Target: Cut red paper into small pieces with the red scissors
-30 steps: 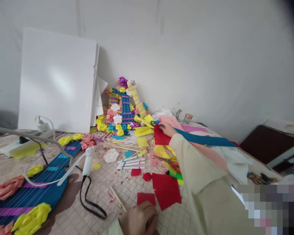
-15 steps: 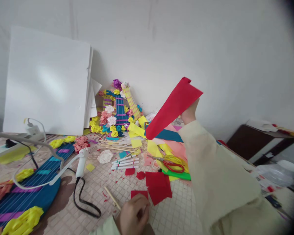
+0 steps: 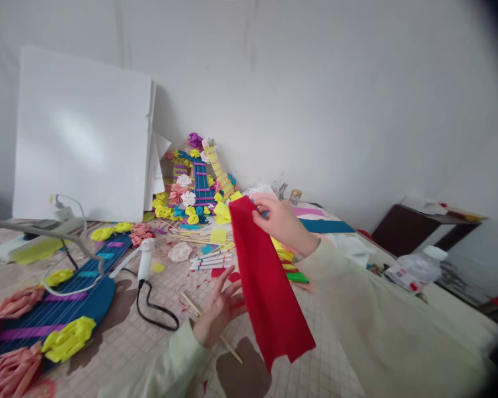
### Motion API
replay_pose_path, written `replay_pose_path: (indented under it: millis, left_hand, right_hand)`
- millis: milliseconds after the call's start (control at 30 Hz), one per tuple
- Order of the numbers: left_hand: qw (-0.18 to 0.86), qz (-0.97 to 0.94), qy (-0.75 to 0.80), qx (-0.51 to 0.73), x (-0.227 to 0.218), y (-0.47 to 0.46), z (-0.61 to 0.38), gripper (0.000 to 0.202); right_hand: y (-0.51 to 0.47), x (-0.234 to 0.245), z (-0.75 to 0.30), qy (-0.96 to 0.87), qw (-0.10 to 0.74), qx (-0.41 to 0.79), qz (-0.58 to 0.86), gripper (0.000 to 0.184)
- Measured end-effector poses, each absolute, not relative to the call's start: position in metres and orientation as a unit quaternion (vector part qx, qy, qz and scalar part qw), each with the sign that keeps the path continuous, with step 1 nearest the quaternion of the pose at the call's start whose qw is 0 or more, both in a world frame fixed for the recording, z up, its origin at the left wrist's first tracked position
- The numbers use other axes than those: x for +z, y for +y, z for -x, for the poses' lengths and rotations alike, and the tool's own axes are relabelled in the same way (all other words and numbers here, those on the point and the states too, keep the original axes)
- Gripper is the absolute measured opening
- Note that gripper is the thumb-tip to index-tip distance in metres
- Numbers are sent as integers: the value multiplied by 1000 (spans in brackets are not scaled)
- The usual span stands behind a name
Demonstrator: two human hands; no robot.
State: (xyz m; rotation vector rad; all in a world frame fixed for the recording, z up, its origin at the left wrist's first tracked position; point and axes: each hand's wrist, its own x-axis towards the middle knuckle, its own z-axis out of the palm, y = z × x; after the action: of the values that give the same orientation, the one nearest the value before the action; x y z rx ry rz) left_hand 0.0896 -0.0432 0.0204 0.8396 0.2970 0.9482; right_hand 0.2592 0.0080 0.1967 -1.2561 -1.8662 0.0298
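My right hand [image 3: 279, 222] pinches the top corner of a long red paper sheet [image 3: 268, 287], which hangs down over the table in front of me. My left hand [image 3: 219, 308] is raised beside the sheet's left edge with its fingers spread, touching or nearly touching the paper. Behind the sheet lie small red paper scraps [image 3: 218, 272], partly hidden, and several white marker pens [image 3: 211, 259]. A thin wooden stick [image 3: 191, 303] lies under my left hand.
A white glue gun [image 3: 144, 264] with a black cord lies left of centre. A blue board [image 3: 53, 309] with yellow and pink paper flowers lies at the left. White boards [image 3: 83, 135] lean on the wall. Paper-flower models [image 3: 199, 182], coloured sheets [image 3: 323, 225] and a plastic bottle [image 3: 417, 266] sit farther back.
My right hand pulled the red sheet out of the paper pile, lifted it high, then brought it down in front of me. My left hand rose from the table and opened beside it.
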Motion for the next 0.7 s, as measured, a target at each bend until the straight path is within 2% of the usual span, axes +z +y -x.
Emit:
replay_pose_path:
  millis: [167, 333, 533, 700]
  left_hand:
    - [790, -333, 239, 455, 25, -56, -99, 56]
    - [805, -239, 292, 458, 29, -54, -101, 26]
    - [836, -189, 327, 399, 51, -49, -90, 21]
    - [828, -159, 363, 398, 50, -43, -91, 17]
  right_hand:
    - [11, 174, -257, -687, 475, 200, 512, 16]
    - [28, 146, -273, -544, 501, 425, 522, 12]
    - [51, 97, -284, -479, 499, 497, 524, 18]
    - [75, 77, -288, -458, 500, 496, 543, 15]
